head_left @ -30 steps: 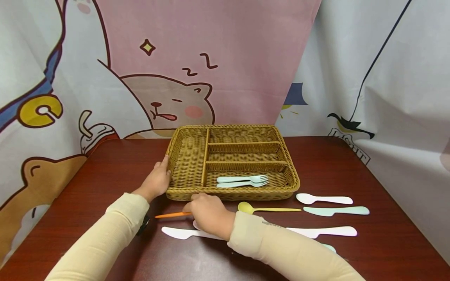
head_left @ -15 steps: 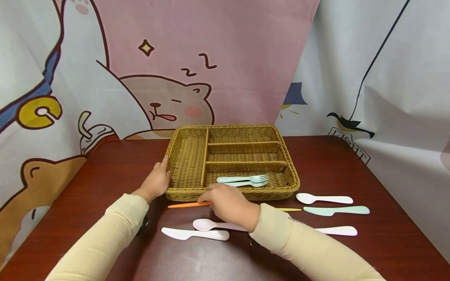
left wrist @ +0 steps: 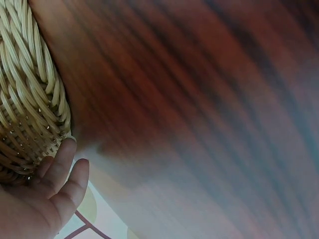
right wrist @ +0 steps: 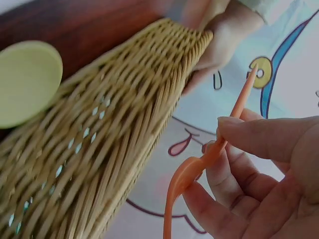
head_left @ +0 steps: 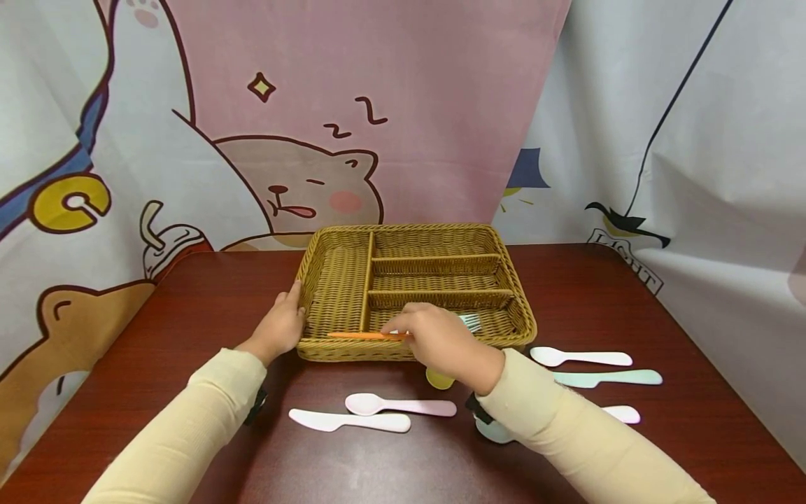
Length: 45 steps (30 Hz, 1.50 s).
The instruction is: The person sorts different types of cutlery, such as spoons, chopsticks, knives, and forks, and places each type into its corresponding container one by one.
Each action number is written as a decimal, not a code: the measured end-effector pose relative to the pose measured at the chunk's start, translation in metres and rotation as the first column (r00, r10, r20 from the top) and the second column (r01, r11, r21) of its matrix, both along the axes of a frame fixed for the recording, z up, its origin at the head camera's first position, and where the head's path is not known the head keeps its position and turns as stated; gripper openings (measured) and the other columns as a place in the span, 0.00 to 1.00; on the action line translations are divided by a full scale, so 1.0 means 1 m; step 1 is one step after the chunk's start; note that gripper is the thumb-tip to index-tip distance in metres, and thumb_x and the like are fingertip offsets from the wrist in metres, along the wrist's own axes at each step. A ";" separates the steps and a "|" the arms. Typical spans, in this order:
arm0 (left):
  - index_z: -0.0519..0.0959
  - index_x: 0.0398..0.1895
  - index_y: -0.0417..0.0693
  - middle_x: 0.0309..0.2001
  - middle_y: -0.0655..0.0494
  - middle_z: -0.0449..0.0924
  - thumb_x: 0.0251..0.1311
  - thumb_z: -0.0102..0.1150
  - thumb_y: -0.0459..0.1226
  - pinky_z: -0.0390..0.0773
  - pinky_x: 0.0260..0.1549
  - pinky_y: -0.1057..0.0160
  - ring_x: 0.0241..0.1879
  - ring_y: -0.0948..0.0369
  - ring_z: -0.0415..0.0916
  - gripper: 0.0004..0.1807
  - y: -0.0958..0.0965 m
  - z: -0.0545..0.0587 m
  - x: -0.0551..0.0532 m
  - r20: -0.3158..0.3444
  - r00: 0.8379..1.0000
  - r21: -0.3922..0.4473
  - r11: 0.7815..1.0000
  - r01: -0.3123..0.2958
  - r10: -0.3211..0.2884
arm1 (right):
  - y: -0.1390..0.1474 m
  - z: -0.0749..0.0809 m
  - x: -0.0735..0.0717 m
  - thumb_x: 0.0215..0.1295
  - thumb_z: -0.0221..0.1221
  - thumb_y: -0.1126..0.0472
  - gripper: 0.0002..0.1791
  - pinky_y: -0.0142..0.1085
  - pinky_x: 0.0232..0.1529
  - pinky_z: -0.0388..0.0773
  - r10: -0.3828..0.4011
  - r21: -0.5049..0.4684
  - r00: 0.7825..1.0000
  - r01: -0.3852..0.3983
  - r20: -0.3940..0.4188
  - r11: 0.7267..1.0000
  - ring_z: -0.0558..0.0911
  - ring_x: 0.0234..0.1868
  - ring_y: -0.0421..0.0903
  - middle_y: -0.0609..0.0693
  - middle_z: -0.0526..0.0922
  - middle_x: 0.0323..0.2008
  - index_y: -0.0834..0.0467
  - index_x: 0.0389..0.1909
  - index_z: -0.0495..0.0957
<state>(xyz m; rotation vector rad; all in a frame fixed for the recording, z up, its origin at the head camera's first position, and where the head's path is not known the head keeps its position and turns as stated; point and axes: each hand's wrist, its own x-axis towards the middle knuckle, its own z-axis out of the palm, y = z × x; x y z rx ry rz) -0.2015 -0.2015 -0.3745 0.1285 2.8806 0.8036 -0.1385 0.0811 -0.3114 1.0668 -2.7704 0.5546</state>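
My right hand [head_left: 441, 339] pinches an orange utensil [head_left: 359, 335] over the near edge of the divided wicker basket [head_left: 530, 325]. In the right wrist view its tapered handle points away past the thumb, and its other end curves downward, cut off by the frame. Thumb and fingertips hold it around the middle. My left hand [head_left: 281, 325] rests against the basket's left side, its fingers [left wrist: 62, 159] fairly straight along the outside of the weave. Mint forks [head_left: 471, 322] lie in the basket's front right compartment, partly behind the right hand.
In front of the basket lie a pink spoon [head_left: 403, 406], a white knife [head_left: 352, 420] and a mostly covered yellow spoon [head_left: 439, 379]. Farther right are a white spoon [head_left: 579, 357] and a mint knife [head_left: 611, 379]. The right forearm covers other cutlery.
The right hand has lifted the orange utensil from the table and moved it right and away, to over the basket's near edge. The left hand stays on the basket.
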 end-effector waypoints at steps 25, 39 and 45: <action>0.34 0.76 0.36 0.68 0.27 0.49 0.75 0.31 0.34 0.62 0.61 0.42 0.64 0.38 0.60 0.32 0.001 -0.003 -0.002 -0.016 1.000 -0.012 1.000 -0.002 0.002 | 0.064 -0.002 -0.046 0.60 0.60 0.74 0.19 0.41 0.39 0.78 -0.100 -0.017 0.982 0.104 0.162 0.994 0.81 0.40 0.47 0.48 0.81 0.36 0.56 0.49 0.84; 0.33 0.76 0.38 0.69 0.28 0.47 0.76 0.31 0.34 0.62 0.62 0.41 0.65 0.38 0.59 0.33 0.000 -0.001 -0.001 -0.003 1.000 -0.003 1.000 0.002 -0.002 | 0.085 -0.015 -0.067 0.57 0.51 0.82 0.24 0.37 0.33 0.73 -0.101 0.025 0.973 0.098 0.206 0.995 0.79 0.36 0.45 0.52 0.84 0.38 0.60 0.47 0.84; 0.33 0.76 0.38 0.69 0.28 0.47 0.76 0.31 0.34 0.62 0.61 0.41 0.65 0.38 0.59 0.33 0.000 -0.001 0.000 -0.001 1.000 0.001 1.000 0.007 -0.007 | 0.087 -0.018 -0.069 0.59 0.53 0.80 0.21 0.38 0.35 0.76 -0.098 0.081 0.972 0.083 0.215 0.993 0.79 0.37 0.46 0.51 0.83 0.37 0.59 0.46 0.85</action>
